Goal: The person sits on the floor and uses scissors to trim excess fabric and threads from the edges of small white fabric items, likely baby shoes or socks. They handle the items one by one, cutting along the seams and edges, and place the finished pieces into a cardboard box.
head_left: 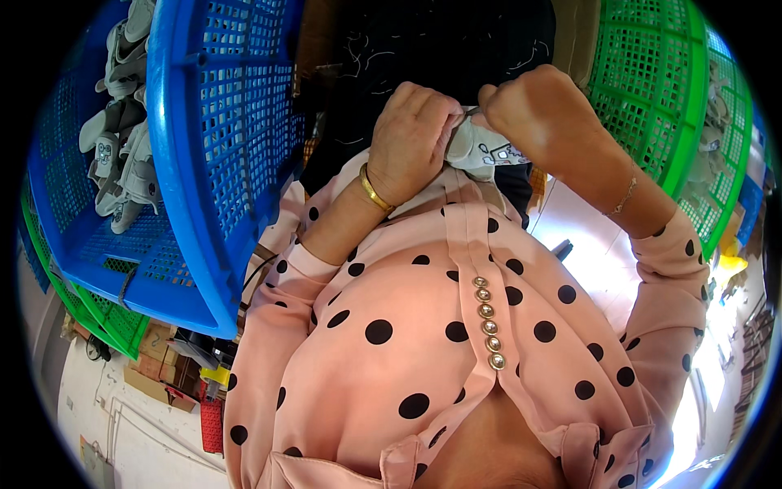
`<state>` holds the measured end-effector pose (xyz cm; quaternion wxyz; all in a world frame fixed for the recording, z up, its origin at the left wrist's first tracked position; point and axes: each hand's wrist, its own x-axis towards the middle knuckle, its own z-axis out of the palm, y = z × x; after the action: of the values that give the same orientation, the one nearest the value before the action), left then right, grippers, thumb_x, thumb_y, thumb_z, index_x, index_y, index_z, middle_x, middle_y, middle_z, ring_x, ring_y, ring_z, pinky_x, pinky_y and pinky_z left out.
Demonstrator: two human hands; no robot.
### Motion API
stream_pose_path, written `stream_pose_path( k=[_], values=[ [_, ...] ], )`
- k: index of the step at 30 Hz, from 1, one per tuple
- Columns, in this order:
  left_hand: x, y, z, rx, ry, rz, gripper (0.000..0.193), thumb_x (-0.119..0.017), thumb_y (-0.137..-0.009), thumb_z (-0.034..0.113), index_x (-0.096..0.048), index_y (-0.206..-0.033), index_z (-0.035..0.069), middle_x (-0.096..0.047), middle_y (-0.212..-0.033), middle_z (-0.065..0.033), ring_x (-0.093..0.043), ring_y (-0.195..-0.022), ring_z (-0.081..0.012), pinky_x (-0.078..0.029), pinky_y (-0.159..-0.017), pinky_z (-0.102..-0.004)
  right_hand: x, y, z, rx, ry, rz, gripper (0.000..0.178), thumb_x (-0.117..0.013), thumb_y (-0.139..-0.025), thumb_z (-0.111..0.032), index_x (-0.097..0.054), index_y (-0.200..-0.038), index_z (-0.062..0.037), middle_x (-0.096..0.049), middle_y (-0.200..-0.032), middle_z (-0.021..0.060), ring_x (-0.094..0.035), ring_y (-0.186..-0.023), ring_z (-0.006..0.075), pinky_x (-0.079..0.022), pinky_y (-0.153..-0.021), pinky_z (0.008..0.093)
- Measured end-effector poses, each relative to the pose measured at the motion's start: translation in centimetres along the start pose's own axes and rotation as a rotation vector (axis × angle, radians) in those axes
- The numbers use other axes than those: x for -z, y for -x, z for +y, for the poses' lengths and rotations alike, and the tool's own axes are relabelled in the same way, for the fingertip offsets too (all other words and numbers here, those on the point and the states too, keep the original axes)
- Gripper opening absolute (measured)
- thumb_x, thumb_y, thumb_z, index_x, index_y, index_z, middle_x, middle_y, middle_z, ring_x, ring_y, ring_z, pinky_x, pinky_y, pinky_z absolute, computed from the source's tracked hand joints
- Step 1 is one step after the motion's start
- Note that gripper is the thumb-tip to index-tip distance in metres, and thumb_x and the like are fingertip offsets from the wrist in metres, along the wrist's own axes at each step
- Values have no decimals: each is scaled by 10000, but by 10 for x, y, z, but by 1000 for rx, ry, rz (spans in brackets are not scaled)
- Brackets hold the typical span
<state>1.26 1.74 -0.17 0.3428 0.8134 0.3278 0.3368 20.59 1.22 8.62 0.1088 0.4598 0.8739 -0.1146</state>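
A small white shoe upper [491, 153] with a printed cartoon-like pattern is held between my two hands, close in front of my body. My left hand [414, 133], with a gold bracelet at its wrist, pinches the upper's left edge. On the other side my right hand [531, 112] is closed in a fist-like grip at the top right of the upper, its fingertips mostly hidden. A thin dark bit shows between the hands, too small to name. Beneath and beyond them is a black cloth [440, 49] strewn with white thread ends.
At my left stands a tall blue plastic basket [183, 163], with several grey-white shoe uppers [126, 163] in it. A green plastic basket [648, 90] rises at the right, with more pale pieces [717, 114] beyond its wall. Cardboard boxes [159, 359] lie at the lower left.
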Motion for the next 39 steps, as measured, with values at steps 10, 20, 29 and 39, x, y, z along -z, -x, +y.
stream_pose_path(
  k=[10, 20, 29, 39],
  values=[
    [58, -26, -20, 77, -573, 297, 345, -726, -813, 101, -637, -1145, 82, -569, -1222, -115, -488, -1168, -317, -415, -970, -416, -7, 31, 4, -422, -322, 56, 502, -710, -798, -496, -629, -961, -29, -595, -627, 164, -624, -602, 331, -470, -536, 387],
    [54, -9, 8, 156, -43, 41, 205, -741, -800, 158, -730, -993, 91, -683, -1092, -73, -519, -1185, -299, -381, -1011, -422, -13, 63, 7, -567, -902, 47, 311, -742, -833, -243, -603, -938, 14, -512, -648, 119, -465, -580, 141, -409, -555, 287],
    [65, -41, 59, 374, 694, 177, 82, -564, -962, 30, -631, -967, -16, -654, -1041, -109, -610, -838, -139, -491, -767, -246, 14, 83, 7, -879, -1406, 636, 271, -616, -969, -247, -627, -1091, -5, -570, -788, -58, -449, -652, -9, -341, -536, 174],
    [54, -59, 72, 77, 53, 110, 340, -760, -748, 115, -656, -1058, 22, -675, -998, -119, -570, -808, -290, -458, -735, -349, -10, 68, -29, -784, -1731, 854, 248, -572, -994, -223, -585, -1145, -27, -527, -768, -83, -335, -572, -23, -223, -486, 173]
  ],
)
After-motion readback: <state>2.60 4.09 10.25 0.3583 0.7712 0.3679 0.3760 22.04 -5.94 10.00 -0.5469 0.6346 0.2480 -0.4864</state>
